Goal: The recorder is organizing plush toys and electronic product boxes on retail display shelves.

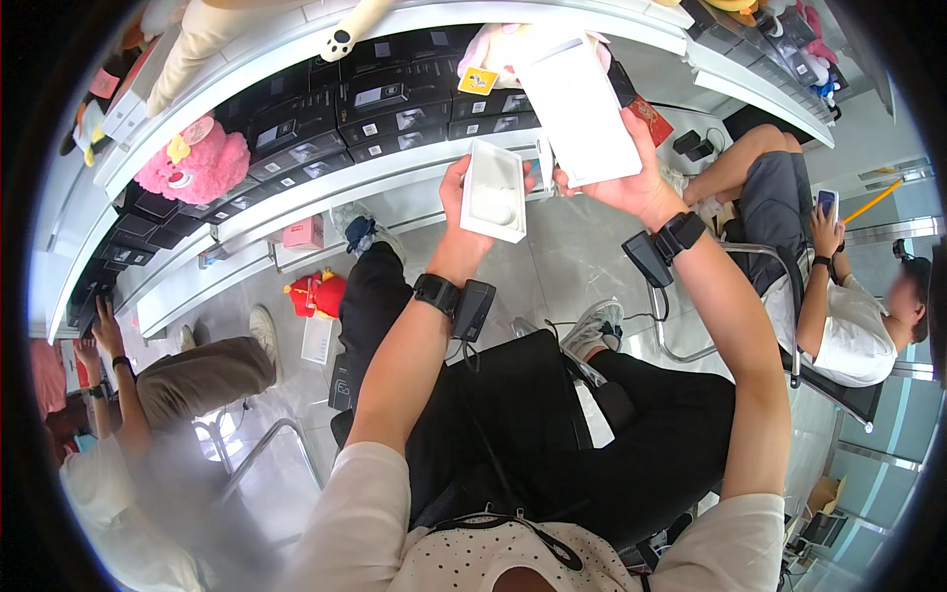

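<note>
My left hand (466, 214) holds a small open white box (494, 191) from beneath and along its sides. A molded white insert with a rounded hollow shows inside it. To its right, my right hand (629, 177) grips a larger white box or lid (581, 111), tilted, its bright face washed out. The fingers of that hand lie at its lower edge and right side. A thin white piece stands by its left edge; whether it is separate, I cannot tell. The two white things are apart. Black devices are strapped to both my wrists.
Shelves ahead hold stacked black boxes (392, 96), a pink plush toy (194, 159) and a pale plush toy (492, 55). On the floor are a red plush toy (317, 294) and a white box (317, 339). A seated person (843, 318) is at right, another person (126, 481) at left.
</note>
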A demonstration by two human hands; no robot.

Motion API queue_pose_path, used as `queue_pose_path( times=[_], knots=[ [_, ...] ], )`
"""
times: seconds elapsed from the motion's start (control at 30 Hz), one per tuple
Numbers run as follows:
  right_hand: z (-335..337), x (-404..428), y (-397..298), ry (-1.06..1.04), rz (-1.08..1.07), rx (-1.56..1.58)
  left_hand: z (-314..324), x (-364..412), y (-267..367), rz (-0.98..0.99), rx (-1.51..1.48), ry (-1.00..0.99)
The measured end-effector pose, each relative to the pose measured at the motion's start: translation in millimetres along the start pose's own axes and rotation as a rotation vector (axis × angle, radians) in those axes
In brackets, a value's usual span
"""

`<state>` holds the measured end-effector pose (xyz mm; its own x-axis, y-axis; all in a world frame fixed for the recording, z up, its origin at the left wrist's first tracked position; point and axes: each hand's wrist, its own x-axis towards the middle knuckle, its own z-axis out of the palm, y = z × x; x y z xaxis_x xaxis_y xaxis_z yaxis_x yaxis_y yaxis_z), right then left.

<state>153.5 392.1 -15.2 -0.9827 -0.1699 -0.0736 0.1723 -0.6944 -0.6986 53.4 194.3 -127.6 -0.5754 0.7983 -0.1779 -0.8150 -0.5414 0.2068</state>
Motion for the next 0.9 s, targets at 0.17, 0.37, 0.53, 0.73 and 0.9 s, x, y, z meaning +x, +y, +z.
queue_pose_path(
  times=[0.17,0.37,0.53,0.73,0.9],
  knots=[
    [4,2,2,0.057,0.015,-0.163,1,2,-2,-0.099,-0.053,-0.083],
    [4,10,12,0.135,0.068,-0.619,17,-4,-10,-0.14,0.004,-0.253],
    [21,13,21,0.288,0.015,-0.94,3,1,-10,-0.144,0.06,-0.23],
    [20,12,25,0.277,0.037,-1.06,6,3,-10,-0.104,0.048,-0.127],
    [23,11,24,0.299,0.032,-1.032,8,1,-11,-0.107,0.034,-0.105]
  ],
)
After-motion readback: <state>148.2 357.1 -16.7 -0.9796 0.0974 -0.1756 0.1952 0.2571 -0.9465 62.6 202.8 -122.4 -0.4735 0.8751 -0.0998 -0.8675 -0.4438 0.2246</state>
